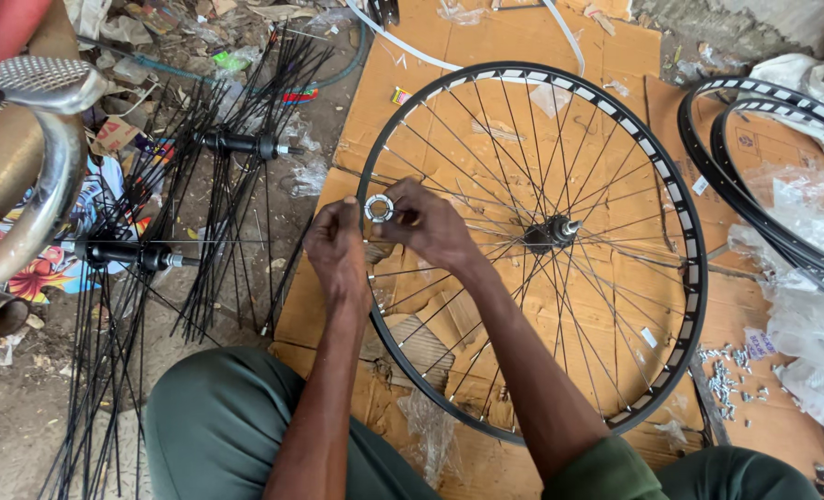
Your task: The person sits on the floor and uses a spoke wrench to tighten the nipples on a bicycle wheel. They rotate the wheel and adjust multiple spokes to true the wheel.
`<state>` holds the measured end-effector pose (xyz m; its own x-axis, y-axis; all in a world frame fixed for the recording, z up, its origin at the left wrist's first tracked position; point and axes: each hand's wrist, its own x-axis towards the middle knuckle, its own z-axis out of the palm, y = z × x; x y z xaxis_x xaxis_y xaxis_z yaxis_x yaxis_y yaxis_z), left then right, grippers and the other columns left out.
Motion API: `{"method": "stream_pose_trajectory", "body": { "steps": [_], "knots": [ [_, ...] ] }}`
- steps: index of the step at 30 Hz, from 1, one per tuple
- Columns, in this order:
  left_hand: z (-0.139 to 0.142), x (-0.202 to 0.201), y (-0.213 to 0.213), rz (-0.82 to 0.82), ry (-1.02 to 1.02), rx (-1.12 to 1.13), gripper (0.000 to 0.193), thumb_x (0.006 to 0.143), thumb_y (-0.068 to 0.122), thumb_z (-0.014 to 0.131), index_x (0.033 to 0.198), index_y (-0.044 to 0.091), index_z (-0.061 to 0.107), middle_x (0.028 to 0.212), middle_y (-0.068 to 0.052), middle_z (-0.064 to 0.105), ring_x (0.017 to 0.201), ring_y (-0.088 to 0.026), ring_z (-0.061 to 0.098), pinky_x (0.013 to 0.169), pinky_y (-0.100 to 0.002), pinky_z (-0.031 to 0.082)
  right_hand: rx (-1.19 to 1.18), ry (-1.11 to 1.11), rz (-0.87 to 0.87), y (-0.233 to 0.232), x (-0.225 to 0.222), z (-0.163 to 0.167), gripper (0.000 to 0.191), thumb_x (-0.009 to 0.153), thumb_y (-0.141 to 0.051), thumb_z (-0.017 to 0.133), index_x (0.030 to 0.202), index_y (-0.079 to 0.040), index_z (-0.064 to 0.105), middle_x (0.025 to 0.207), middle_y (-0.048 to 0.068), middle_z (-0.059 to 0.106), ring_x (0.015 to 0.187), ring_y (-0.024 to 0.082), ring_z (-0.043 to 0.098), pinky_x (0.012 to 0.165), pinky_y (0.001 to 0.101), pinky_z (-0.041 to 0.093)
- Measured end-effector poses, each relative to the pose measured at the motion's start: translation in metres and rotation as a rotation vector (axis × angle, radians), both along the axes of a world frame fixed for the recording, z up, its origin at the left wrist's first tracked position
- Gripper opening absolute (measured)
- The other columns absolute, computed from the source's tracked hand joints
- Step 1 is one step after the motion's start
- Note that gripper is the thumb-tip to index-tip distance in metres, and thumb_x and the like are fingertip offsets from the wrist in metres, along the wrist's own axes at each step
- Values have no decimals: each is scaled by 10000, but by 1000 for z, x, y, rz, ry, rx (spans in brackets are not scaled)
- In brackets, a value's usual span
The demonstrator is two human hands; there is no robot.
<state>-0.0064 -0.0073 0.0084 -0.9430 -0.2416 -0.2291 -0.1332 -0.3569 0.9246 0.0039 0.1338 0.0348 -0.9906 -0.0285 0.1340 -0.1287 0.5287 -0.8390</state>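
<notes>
Black spoked bicycle wheel (616,306) lay on cardboard (449,83); left hand (338,250) and right hand (427,222), grips pressed together, pinched small silver metal ring (378,207) at rim.

Dark green trousers (217,417) are worn, and a matching green sleeve (606,472) is seen rolled above the right elbow; both forearms are left bare.

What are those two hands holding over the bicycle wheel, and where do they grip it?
A small silver ring, pinched at its outer edge between the left hand and the right hand, above the wheel's rim.
</notes>
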Motion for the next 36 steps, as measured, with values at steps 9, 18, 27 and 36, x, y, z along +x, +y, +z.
{"method": "stream_pose_trajectory", "body": {
  "steps": [9, 18, 27, 36],
  "knots": [
    [-8, 3, 1, 23, -8, 54, 179, 955, 179, 726, 853, 32, 727, 792, 2, 608, 750, -101, 485, 695, -314, 394, 517, -248, -209, -18, 1, 10, 211, 889, -287, 832, 1051, -200, 727, 870, 21, 740, 832, 207, 688, 745, 370, 505],
    [-3, 3, 1, 25, 8, 97, 160, 914, 193, 729, 839, 51, 729, 821, 1, 671, 782, -113, 551, 751, -315, 440, 392, -260, -227, -17, 6, 17, 300, 893, -282, 814, 1130, -168, 670, 876, 6, 732, 885, 208, 731, 774, 392, 542],
    [3, 5, 0, 17, -49, 94, 164, 915, 191, 709, 836, 50, 740, 822, -28, 692, 786, -133, 577, 764, -330, 452, -106, 181, 96, -8, 10, 14, 318, 879, -331, 799, 1095, -152, 648, 1086, 69, 722, 974, 256, 735, 812, 382, 601],
    [3, 5, 1, 32, -54, 68, 186, 926, 215, 718, 857, 45, 745, 814, -18, 675, 775, -125, 566, 743, -318, 450, 272, -257, -117, -15, 0, 7, 360, 758, -339, 848, 1014, -139, 694, 851, 17, 739, 792, 166, 716, 746, 387, 548]
  ]
}}
